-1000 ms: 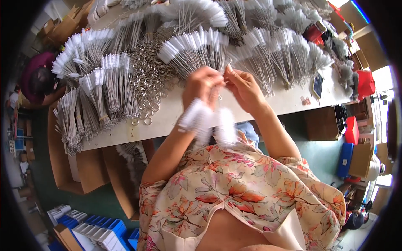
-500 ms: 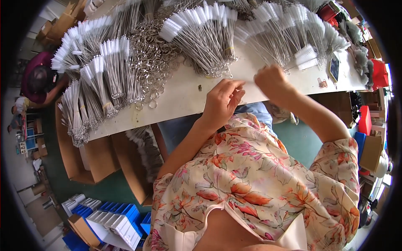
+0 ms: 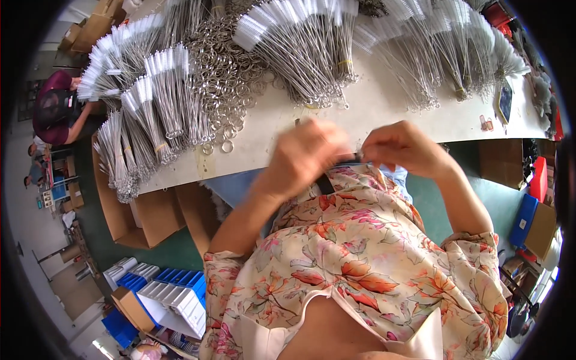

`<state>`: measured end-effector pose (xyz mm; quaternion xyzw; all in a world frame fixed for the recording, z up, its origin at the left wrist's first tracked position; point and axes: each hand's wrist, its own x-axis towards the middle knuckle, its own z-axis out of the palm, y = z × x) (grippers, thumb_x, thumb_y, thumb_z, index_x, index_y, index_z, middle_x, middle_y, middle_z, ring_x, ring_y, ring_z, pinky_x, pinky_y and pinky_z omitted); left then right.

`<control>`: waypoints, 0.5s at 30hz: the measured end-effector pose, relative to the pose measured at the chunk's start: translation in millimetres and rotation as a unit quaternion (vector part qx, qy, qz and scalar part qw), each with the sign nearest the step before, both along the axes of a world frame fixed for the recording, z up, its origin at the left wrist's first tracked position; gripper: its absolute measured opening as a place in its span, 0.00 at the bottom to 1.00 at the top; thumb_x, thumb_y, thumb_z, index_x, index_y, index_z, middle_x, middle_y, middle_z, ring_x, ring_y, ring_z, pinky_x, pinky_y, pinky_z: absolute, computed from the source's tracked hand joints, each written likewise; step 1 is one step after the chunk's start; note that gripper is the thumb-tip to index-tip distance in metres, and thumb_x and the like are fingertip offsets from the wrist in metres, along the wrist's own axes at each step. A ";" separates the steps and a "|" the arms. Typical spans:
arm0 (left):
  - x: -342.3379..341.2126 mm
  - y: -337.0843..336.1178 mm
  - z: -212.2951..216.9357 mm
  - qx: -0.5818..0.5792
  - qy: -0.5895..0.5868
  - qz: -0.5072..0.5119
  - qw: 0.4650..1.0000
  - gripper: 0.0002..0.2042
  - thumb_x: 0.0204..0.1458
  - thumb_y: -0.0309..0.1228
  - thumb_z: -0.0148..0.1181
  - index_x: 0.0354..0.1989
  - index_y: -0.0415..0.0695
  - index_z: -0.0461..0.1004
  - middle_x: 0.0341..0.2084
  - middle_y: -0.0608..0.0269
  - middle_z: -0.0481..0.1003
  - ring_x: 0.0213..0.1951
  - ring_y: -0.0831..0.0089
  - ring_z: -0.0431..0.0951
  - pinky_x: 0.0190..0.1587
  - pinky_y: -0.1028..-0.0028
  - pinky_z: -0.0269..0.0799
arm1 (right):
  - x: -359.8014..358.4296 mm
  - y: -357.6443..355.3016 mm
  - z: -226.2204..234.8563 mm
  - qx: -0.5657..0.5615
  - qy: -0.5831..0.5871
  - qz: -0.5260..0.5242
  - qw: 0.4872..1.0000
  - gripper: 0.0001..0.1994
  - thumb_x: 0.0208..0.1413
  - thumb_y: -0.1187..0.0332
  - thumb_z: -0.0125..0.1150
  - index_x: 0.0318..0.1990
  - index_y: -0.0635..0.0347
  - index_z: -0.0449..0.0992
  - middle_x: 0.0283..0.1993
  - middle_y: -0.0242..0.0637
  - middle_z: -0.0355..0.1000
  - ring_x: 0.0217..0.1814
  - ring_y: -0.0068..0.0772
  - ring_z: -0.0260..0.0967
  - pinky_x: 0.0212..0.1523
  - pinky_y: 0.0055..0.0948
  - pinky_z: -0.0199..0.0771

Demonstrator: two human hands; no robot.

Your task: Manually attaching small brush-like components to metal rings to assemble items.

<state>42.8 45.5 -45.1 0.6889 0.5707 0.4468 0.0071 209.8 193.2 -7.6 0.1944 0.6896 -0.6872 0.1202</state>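
Note:
My left hand (image 3: 309,153) is smeared by motion near the table's front edge; its fingers cannot be made out. Close to it on the right, my right hand (image 3: 405,147) has thumb and fingers pinched together. Whatever is between them is hidden or too small to name. Beyond both hands, a thick bundle of wire brushes (image 3: 306,54) with white bristles lies on the pale table (image 3: 258,135), looped wire ends toward me. More loose brushes (image 3: 414,60) spread to its right. On the left are a heap of metal split rings (image 3: 222,99) and several brush bundles (image 3: 171,99).
A dark flat phone-like object (image 3: 505,103) and a small pinkish clear piece (image 3: 486,123) lie at the table's right. Open cardboard boxes (image 3: 159,219) stand below its left edge. Blue and white bins (image 3: 177,303) are at lower left; a person (image 3: 57,111) sits at far left.
My right hand has come down from over the table toward my body, now pinching beside my left hand. The white bristle head beside it no longer shows there. The view has shifted slightly.

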 end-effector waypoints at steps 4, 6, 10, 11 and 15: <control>-88.5 5.9 -19.6 -0.095 0.020 0.218 0.971 0.05 0.44 0.22 0.58 0.31 0.41 0.75 0.28 0.59 0.75 0.31 0.68 0.76 0.34 0.72 0.69 | 5.9 8.4 -8.3 0.692 0.027 0.068 0.718 0.04 0.49 0.75 0.52 0.27 0.64 0.72 0.24 0.38 0.69 0.26 0.37 0.70 0.28 0.33 0.67; -103.4 11.6 -22.6 -0.146 0.068 0.193 0.968 0.06 0.41 0.24 0.61 0.30 0.42 0.75 0.26 0.64 0.74 0.30 0.69 0.73 0.36 0.72 0.66 | 2.6 0.1 -23.4 0.673 0.017 0.047 0.738 0.04 0.49 0.75 0.51 0.27 0.63 0.72 0.25 0.39 0.68 0.29 0.41 0.69 0.30 0.36 0.67; -105.7 25.6 -32.9 -0.180 0.175 0.182 0.951 0.06 0.39 0.29 0.64 0.27 0.46 0.74 0.24 0.69 0.73 0.31 0.70 0.69 0.39 0.70 0.59 | -16.3 -2.4 -32.0 0.552 0.020 0.014 0.833 0.05 0.49 0.72 0.53 0.27 0.63 0.73 0.26 0.38 0.69 0.29 0.43 0.69 0.30 0.36 0.67; -105.7 24.1 -32.2 -0.184 0.176 0.182 0.950 0.06 0.39 0.29 0.64 0.27 0.46 0.74 0.24 0.69 0.73 0.31 0.70 0.69 0.39 0.70 0.59 | -19.0 -4.1 -30.4 0.513 0.044 -0.006 0.857 0.05 0.49 0.71 0.54 0.27 0.63 0.73 0.26 0.38 0.70 0.28 0.43 0.69 0.29 0.35 0.67; -104.8 19.1 -30.2 -0.166 0.193 0.202 0.946 0.05 0.42 0.32 0.62 0.25 0.47 0.73 0.23 0.71 0.71 0.31 0.72 0.67 0.38 0.70 0.57 | -31.1 -2.4 -18.2 0.250 0.157 -0.156 0.943 0.04 0.48 0.76 0.55 0.32 0.64 0.74 0.22 0.39 0.68 0.23 0.32 0.68 0.28 0.26 0.68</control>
